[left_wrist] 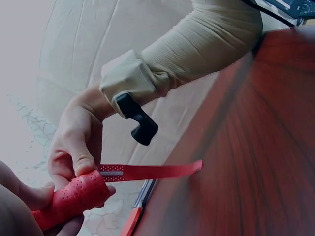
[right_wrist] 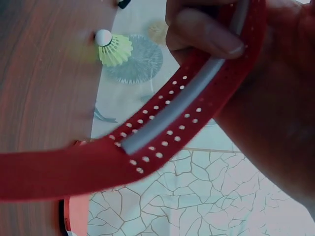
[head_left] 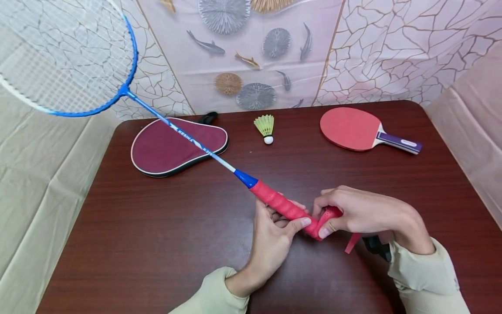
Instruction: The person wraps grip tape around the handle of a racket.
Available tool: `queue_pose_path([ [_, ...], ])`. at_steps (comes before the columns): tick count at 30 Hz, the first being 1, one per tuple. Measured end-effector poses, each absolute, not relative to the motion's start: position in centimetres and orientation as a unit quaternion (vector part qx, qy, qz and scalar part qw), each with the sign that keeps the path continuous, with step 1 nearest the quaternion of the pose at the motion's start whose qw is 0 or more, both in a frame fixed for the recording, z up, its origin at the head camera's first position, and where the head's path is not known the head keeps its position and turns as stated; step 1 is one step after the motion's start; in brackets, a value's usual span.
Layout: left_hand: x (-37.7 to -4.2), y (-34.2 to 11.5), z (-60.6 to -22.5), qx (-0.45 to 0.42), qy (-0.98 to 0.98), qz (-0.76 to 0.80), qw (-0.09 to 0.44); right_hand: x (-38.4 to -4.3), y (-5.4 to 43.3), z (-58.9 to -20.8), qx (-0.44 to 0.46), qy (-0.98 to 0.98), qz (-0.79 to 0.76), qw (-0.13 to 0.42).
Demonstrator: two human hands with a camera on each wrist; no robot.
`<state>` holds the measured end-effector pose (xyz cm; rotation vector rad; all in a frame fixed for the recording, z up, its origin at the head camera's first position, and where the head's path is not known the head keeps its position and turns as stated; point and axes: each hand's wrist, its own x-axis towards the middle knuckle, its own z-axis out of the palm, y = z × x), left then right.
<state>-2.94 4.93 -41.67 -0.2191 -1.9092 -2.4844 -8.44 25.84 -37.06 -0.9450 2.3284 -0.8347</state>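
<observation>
A blue and white badminton racket [head_left: 188,138] slants across the head view, its head up at the left and its handle toward me. Red perforated grip tape [head_left: 276,201] covers the handle. My left hand [head_left: 270,244] holds the wrapped handle from below, thumb on top near the lower end. At that end my right hand [head_left: 362,211] pinches the tape between thumb and fingers. A loose tail of the tape [left_wrist: 152,172] hangs past the right hand; in the right wrist view a pale strip [right_wrist: 172,105] runs along the tape's perforated side.
On the brown table [head_left: 157,244], a maroon paddle case [head_left: 172,148] lies under the racket's shaft. A yellow shuttlecock [head_left: 265,127] stands at the back middle, and a red table tennis paddle [head_left: 351,129] lies back right. Patterned cloth [head_left: 251,56] hangs behind the table.
</observation>
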Motion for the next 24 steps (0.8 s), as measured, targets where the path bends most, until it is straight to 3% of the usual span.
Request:
queue_pose_path([
  [11, -2.86, 5.11, -41.76, -0.044, -0.614, -0.787, -0.039, -8.44, 25.78, -36.90, -0.300, 0.862, -0.318, 0.254],
  [24, -3.17, 5.11, -42.39, -0.001, -0.568, -0.819, -0.076, -8.51, 25.46, -37.15, -0.312, 0.866, -0.315, 0.233],
])
